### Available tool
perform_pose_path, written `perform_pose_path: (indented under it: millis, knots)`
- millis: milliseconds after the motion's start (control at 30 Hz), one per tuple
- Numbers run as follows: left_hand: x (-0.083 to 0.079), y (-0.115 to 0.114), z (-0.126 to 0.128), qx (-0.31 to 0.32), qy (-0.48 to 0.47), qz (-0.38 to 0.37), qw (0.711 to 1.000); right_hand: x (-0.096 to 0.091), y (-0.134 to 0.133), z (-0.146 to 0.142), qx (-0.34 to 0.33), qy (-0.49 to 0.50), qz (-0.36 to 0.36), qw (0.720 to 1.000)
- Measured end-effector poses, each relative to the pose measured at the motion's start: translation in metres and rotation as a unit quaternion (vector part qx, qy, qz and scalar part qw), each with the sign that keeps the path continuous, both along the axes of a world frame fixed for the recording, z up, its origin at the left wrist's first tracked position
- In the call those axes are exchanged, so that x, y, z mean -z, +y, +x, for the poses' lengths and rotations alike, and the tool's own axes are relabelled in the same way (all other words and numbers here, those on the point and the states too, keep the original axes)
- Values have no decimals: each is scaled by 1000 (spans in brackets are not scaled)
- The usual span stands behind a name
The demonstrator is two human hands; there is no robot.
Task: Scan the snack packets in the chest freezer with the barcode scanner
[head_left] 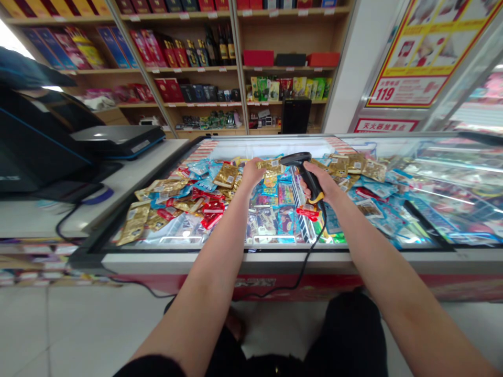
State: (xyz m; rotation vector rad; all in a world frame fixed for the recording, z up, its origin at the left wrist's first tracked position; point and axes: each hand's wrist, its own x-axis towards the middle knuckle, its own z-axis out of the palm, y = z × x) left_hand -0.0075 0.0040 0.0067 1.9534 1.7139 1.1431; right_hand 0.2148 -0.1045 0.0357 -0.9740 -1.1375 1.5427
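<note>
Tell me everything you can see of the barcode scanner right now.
The barcode scanner is a pistol-grip handheld unit, black and plastic-looking, with a yellow band at the base of its grip. The right hand wraps the grip, holding it above the packets in the freezer, its head angled toward the image's left. A black cable leaves the grip's base and hangs down past the freezer's front rim. Its scan window isn't visible.
</note>
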Motion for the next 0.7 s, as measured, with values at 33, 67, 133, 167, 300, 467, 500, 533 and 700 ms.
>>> perform_pose_path:
  millis: [33, 67, 133, 167, 300, 467, 500, 533, 700]
  knots:
    - [0, 0, 0, 1, 1, 3, 1000, 0, 0, 0, -1, 0, 0, 1000]
    - [0, 0, 0, 2, 2, 6, 1000, 0, 0, 0, -1, 0, -1, 1000]
    - [0, -1, 0, 2, 5, 9, 1000, -1, 0, 0, -2, 0, -4, 1000]
    - [0, -1, 0, 2, 5, 10, 1000, -1, 0, 0, -1, -1, -7, 1000]
    - [-5, -5, 0, -12, -4, 15, 1000, 0, 0, 0, 3, -3, -13, 1000]
    - [-12, -6, -10, -47, -49, 38, 997, 2, 3, 1, 5, 3, -5, 1000]
    - [-13, -5, -14, -60, -61, 46, 995, 2, 3, 2, 8, 3, -10, 1000]
    - [-14, -4, -19, -74, -71, 54, 993, 2, 3, 2, 12, 2, -14, 1000]
    - [-22, -6, -38, -139, -77, 54, 986, 2, 5, 3, 33, 11, 0, 999]
